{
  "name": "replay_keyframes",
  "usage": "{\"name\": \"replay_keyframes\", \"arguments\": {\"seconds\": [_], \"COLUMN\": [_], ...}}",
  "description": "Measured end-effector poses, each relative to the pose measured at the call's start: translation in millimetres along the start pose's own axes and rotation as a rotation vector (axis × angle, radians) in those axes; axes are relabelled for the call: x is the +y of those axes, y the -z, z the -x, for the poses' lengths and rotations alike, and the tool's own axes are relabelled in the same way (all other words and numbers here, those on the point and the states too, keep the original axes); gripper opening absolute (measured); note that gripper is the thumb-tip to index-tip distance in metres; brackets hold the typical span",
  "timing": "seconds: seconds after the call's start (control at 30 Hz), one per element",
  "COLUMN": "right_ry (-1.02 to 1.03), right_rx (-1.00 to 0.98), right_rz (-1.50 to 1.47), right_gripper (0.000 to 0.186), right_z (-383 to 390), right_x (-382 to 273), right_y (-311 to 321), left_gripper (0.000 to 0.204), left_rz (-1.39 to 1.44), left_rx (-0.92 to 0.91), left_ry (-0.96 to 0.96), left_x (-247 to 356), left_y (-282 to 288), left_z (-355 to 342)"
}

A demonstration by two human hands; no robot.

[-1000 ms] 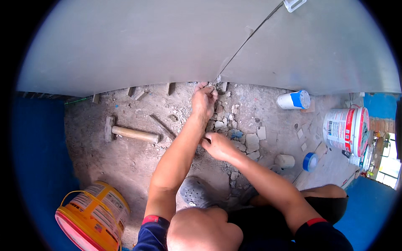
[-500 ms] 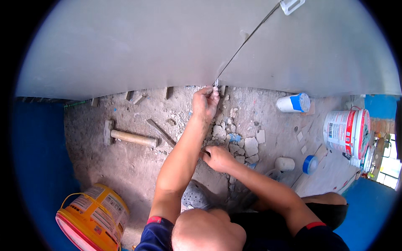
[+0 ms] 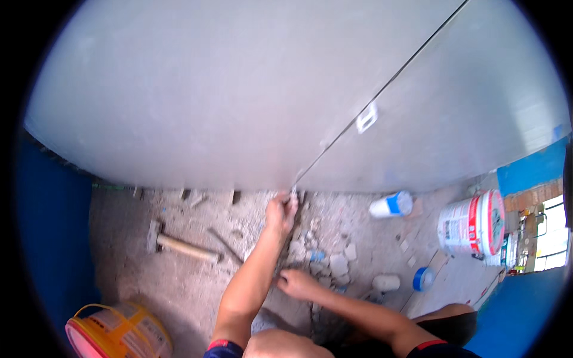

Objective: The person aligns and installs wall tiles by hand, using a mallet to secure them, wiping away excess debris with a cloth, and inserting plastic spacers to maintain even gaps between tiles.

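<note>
My left hand point(image 3: 281, 212) is at the foot of a grey wall panel, fingers pinched on a small white piece point(image 3: 293, 192) at the lower end of a dark slanting seam point(image 3: 406, 64). Farther up that seam sits a white plastic clip point(image 3: 367, 117) with a rectangular opening. Below and just right of my left forearm, my right hand point(image 3: 298, 283) is closed near the floor; what its fingers hold is too dark and small to make out. A dark flat bar point(image 3: 224, 244) lies on the floor and runs under my left forearm, which hides its far end.
Left of the bar lies a wooden-handled hammer point(image 3: 188, 247). Broken rubble point(image 3: 338, 265) is scattered right of my hands. Farther right are a white-and-blue cylinder point(image 3: 391, 204), blue tape roll point(image 3: 423, 278) and white bucket point(image 3: 468, 225). A yellow bucket point(image 3: 122, 331) stands lower left.
The view has tilted upward, so more of the wall shows and the floor sits lower in the picture. Both hands keep nearly the same places against the wall and floor.
</note>
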State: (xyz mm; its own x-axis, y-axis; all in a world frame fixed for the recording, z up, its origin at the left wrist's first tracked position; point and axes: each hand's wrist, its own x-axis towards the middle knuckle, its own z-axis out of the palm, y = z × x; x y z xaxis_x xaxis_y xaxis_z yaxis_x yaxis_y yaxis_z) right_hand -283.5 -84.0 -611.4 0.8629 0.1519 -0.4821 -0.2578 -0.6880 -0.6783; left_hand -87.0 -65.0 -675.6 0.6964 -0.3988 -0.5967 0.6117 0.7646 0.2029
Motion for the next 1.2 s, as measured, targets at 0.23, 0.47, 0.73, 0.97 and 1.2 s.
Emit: {"name": "replay_keyframes", "arguments": {"seconds": [0.23, 0.47, 0.73, 0.97, 1.2], "right_ry": [0.010, 0.150, 0.187, 0.136, 0.122], "right_rx": [-0.058, 0.164, 0.179, 0.178, 0.160], "right_rz": [0.092, 0.114, 0.142, 0.173, 0.182], "right_gripper": [0.036, 0.029, 0.029, 0.028, 0.028], "right_z": [-7, -30, -56, -51, -44], "right_x": [10, 49, 29, -2, -20], "right_y": [8, -33, 23, 85, 109], "left_gripper": [0.010, 0.010, 0.012, 0.019, 0.018], "left_rz": [-0.029, -0.198, -0.576, -0.364, -0.288], "left_rx": [-0.035, 0.021, -0.098, -0.092, -0.079], "left_ry": [0.007, 0.073, -0.050, 0.025, 0.045], "left_x": [-2, 1, -10, -17, -13], "left_y": [3, -1, 36, 11, 3], "left_z": [-15, -14, -44, -44, -43]}}
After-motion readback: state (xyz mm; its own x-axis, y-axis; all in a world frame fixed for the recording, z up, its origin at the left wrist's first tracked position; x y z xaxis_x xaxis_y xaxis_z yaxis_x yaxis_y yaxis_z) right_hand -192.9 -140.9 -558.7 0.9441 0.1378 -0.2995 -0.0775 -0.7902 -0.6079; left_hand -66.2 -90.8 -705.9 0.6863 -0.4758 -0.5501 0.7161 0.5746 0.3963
